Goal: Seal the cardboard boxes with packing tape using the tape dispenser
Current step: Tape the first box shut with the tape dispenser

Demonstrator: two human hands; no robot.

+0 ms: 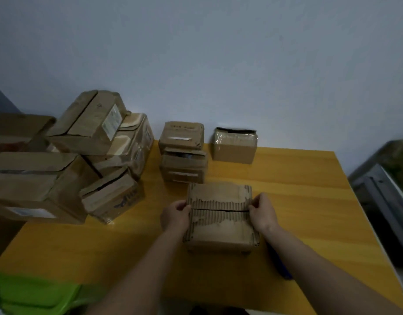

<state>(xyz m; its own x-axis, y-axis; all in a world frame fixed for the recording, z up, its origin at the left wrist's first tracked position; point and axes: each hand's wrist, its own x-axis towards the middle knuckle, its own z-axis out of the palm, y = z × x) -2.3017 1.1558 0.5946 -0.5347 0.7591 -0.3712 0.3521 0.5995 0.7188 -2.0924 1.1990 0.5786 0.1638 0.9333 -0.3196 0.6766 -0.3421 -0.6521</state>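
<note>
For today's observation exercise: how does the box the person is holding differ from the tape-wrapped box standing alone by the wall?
The held box lies near the person, with the left hand and right hand at the ends of its closed flaps; the wrapped box stands untouched at the table's far edge. The held box's top shows bare, torn corrugation; the wrapped box is glossy with tape. The wrapped box's top looks dark and gaping. Both are brown cardboard on the yellow table.

A makeshift packing corner in a plain room: worn cardboard boxes heaped at the left of a yellow wooden table pushed against a bare pale wall, more boxes along its back edge.
</note>
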